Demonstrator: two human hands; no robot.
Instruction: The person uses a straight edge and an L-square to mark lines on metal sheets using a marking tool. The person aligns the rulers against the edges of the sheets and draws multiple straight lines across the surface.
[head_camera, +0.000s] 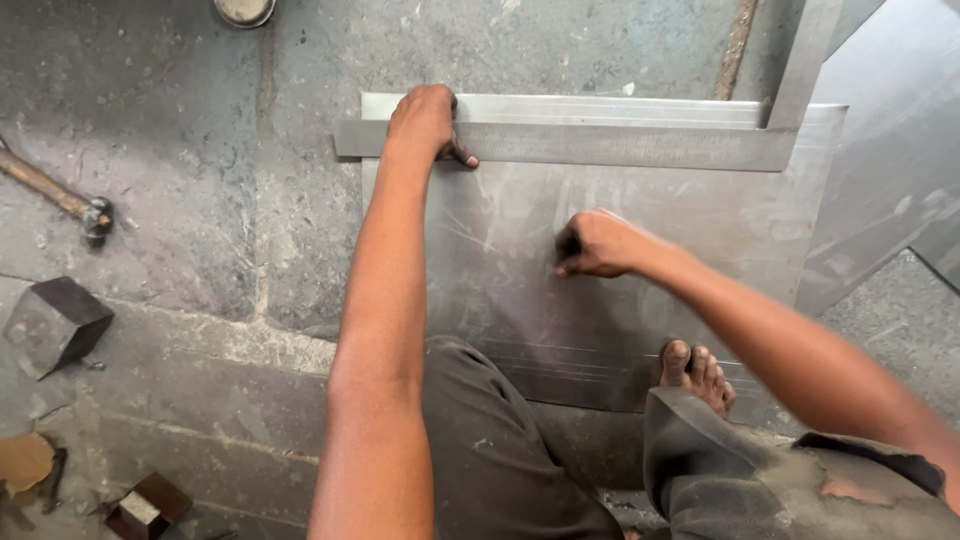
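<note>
Sheet metal panel (640, 260) lies flat on the concrete floor (180, 200), right in front of the person. A steel square (620, 143) sits across the sheet's far edge, long blade running along it, short leg going up off the sheet at the far right corner.

Left hand (425, 125) is curled down over the near-left end of the square's blade, fingers wrapped over its far side, pressing it to the sheet. Right hand (600, 245) is pinched narrow near the middle of the sheet; it looks to grip something thin like a scriber, but it is blurred, so I cannot tell what.

A bare foot (697, 372) rests on the sheet's near edge, toes on the metal.

Risks as I judge them:
- Square is held at one end only. Any side push near its right end could pivot it, and a line drawn off it would go skewed.
- Sheet is held by only the foot and hand pressure. On rough concrete it may slide or rock.
- Bare toes and fingers close to raw sheet edges: cut risk if the sheet shifts.
- Right hand well short of the square: a reach could shift weight off the left.

Left of the sheet: hammer (60, 197), a dark metal block (55, 322), well apart. No trip hazard right now.
</note>
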